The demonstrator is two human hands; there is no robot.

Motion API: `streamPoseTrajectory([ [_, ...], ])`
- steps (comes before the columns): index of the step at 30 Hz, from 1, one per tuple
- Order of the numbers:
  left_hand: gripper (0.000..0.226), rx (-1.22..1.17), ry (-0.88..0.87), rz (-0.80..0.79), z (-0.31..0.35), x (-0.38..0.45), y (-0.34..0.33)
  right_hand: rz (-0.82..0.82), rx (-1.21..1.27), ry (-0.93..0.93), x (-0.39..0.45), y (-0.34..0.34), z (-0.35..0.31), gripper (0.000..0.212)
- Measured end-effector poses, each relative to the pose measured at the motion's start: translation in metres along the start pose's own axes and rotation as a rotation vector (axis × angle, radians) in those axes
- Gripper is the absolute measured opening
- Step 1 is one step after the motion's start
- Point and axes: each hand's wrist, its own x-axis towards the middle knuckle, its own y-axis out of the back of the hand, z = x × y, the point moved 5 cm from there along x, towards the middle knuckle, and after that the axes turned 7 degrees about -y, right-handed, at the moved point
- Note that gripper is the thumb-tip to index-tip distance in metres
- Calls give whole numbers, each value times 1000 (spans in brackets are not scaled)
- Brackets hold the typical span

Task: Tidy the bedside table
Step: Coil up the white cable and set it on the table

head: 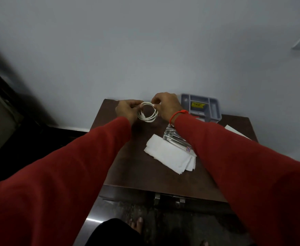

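White coiled cable (147, 112): one, pinched between left hand (127, 110), right hand (167, 105).

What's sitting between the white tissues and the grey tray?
Head view: a clear plastic packet, partly overlapping the white tissues, lies between them and the grey tray.

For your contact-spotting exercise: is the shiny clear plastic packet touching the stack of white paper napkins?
Touching. The head view shows the shiny clear plastic packet lying across the upper edge of the stack of white paper napkins, overlapping it with no gap.
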Motion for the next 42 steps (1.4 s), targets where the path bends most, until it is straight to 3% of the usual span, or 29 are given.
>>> streamPoseTrajectory([
  [5, 22, 118, -28, -10, -4, 12, -13, -22, -52, -91, 18, -14, 11, 19],
  [15, 22, 460, -88, -5, -20, 17, -27, -96, -238, -50, 11, -33, 14, 25],
  [22, 19, 399, -38, 56, -29, 16, -23, -141, -390, 29, -13, -22, 0, 28],
  [29, 20, 256, -31, 133, -20, 5, -15, 144, -219, 289, -51, 3, 1, 32],
  [33, 23, 262, -146, 192, 0, -13, -13, 429, 9, 404, -82, 55, 3, 44],
  [38, 22, 257, -371, 170, 20, -36, -21, 675, 152, 274, -103, 103, 37, 38],
  [42, 24, 302, -514, 32, 27, -58, -33, 704, 218, 155, -125, 102, 63, 36],
])
